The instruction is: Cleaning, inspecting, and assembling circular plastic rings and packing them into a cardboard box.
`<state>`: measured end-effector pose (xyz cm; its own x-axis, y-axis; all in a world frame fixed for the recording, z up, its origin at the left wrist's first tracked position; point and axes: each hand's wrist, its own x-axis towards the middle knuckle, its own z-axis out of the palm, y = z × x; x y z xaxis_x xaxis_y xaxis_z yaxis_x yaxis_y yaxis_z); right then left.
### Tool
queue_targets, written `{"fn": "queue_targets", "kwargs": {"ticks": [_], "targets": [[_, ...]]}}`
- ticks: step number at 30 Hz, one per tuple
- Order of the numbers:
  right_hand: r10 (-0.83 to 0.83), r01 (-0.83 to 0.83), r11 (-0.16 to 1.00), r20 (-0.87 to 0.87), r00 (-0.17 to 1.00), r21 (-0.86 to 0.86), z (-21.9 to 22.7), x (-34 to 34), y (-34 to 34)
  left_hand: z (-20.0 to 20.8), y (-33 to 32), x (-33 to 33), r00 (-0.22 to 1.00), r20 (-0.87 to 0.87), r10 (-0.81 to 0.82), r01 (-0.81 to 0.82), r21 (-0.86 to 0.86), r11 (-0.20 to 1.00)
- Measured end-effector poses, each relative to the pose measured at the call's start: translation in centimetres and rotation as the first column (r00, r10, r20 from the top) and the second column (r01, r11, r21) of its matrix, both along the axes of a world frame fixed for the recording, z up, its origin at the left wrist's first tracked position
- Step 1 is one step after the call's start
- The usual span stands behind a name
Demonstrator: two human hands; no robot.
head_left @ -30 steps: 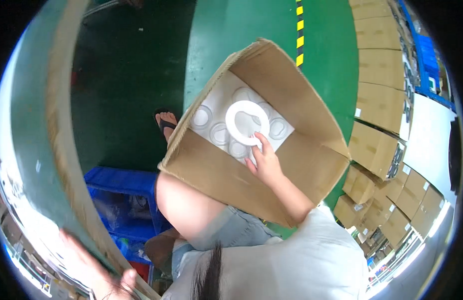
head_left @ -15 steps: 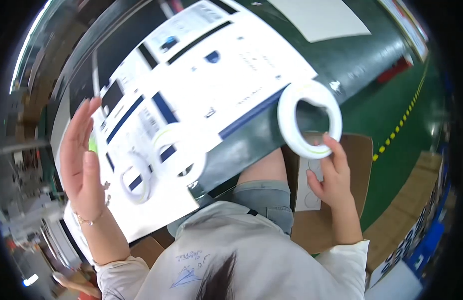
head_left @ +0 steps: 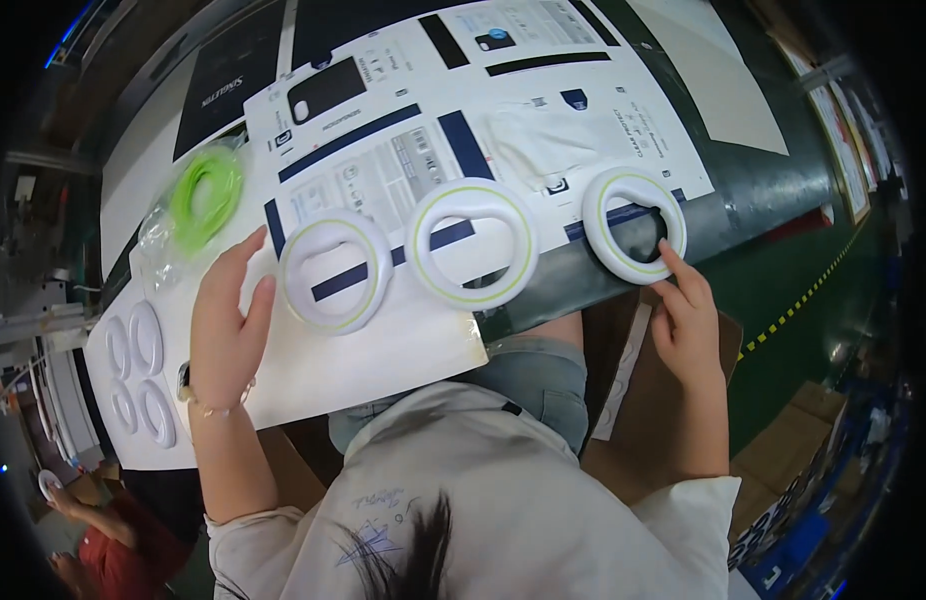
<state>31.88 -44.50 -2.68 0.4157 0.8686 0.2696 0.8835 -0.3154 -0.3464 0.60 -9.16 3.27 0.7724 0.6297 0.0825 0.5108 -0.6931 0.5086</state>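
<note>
My right hand [head_left: 686, 318] grips the near right rim of a white ring [head_left: 597, 228] with a thin green line around it. Its index finger reaches the ring's inner edge. This ring is at the front edge of a printed white sheet [head_left: 383, 150]. Two similar rings lie to its left, a middle ring [head_left: 471, 298] and a left ring [head_left: 336, 319]. My left hand [head_left: 226, 330] is open and empty, thumb apart from the fingers, just left of the left ring.
A bright green coil [head_left: 205, 195] lies in clear plastic at the far left. Several white oval rings [head_left: 146, 338] sit on the table's left end. A crumpled white piece [head_left: 543, 140] rests on the sheet. Below right is a cardboard box [head_left: 643, 425]. A person in red [head_left: 138, 540] is at lower left.
The view has swung, shifting the table and its rings rightward in the picture. My right hand has lowered the ring towards the sheet's edge. My left hand stays open.
</note>
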Motion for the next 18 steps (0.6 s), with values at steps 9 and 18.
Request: {"fn": "queue_targets", "kwargs": {"ticks": [9,18], "targets": [[-0.066,0.072,0.985,-0.04,0.997,0.159,0.2,0.6,-0.7,-5.2,2.2,0.9,0.987,-0.133,0.089,-0.079,0.073,0.994],[-0.479,0.515,0.852,-0.258,0.839,0.093,-0.8,5.5,3.0,0.8,-0.4,6.6,0.998,0.057,0.014,-0.018,0.065,0.998]]}}
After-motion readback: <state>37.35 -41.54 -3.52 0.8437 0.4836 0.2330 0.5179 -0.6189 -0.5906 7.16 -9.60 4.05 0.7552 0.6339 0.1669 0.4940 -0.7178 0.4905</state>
